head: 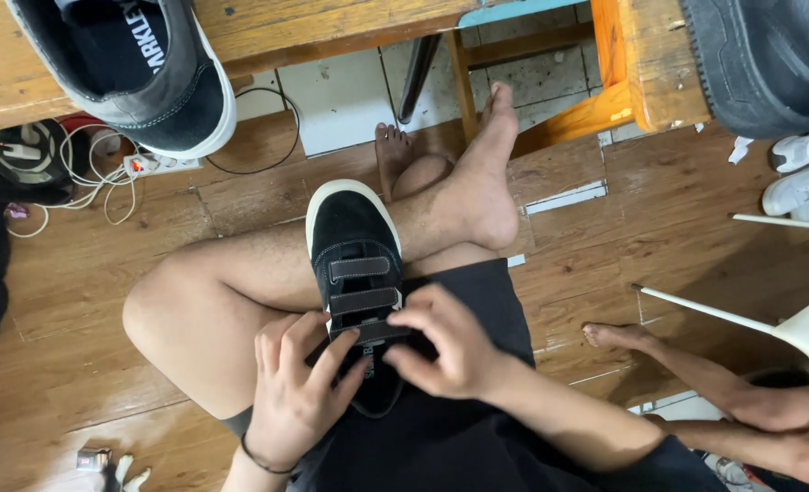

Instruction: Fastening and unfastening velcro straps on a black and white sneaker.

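A black suede shoe [351, 239] with a white sole and three hook-and-loop straps rests on my crossed legs, toe pointing away. My left hand [297, 387] grips the shoe's left side near the heel opening, thumb by the tongue. My right hand [445, 346] pinches the nearest strap [377, 330] at the shoe's right side, fingers pressed on it. The two farther straps lie flat across the shoe.
A matching black shoe [140, 68] sits on the wooden bench [331, 27] at upper left. Another dark shoe [769, 64] lies on a wooden stool at upper right. White sneakers [801, 173], a white chair leg [723, 314], another person's bare foot [618, 337] and cables [103, 173] lie around.
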